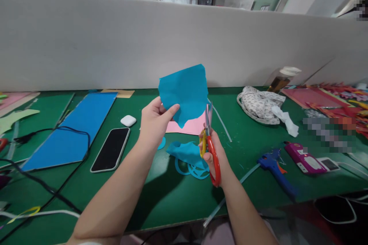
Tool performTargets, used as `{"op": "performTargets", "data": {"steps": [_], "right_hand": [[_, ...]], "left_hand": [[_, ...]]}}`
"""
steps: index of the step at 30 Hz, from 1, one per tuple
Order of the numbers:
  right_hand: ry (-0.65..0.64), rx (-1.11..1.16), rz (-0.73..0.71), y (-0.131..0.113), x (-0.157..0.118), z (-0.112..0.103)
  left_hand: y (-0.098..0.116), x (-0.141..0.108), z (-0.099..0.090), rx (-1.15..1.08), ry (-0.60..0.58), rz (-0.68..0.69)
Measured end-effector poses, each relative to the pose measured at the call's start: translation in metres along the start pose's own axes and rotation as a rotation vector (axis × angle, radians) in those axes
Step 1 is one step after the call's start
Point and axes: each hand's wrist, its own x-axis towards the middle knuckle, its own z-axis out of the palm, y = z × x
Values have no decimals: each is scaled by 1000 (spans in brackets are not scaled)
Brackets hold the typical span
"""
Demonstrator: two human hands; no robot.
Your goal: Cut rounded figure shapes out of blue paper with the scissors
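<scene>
A piece of blue paper (185, 93) with an uneven lower edge is pinched between the thumb and fingers of my left hand (156, 120), raised above the table. My right hand (217, 155) grips scissors (213, 157) with one red and one yellow handle, the blades pointing up beside the paper's lower right edge. Whether the blades touch the paper is unclear. Behind and below the blue sheet shows pink paper (185, 127). Blue scraps (186, 153) and thin curved blue strips (194, 170) lie on the table under my hands.
On the green table (169, 203) are a phone (111, 149), a white case (128, 121), a blue board (77, 130) and black cables at left. At right are a patterned cloth (257, 105), a blue glue gun (277, 172), a purple device (306, 159) and a bottle (283, 78).
</scene>
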Motion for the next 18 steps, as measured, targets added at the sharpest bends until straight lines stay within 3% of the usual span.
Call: {"op": "performTargets", "data": {"steps": [10, 18], "right_hand": [[-41, 150, 68, -16, 4, -9], [-20, 80, 40, -13, 3, -9]], "left_hand": [[2, -4, 3, 77, -239, -81], [1, -2, 4, 58, -265, -100]]}}
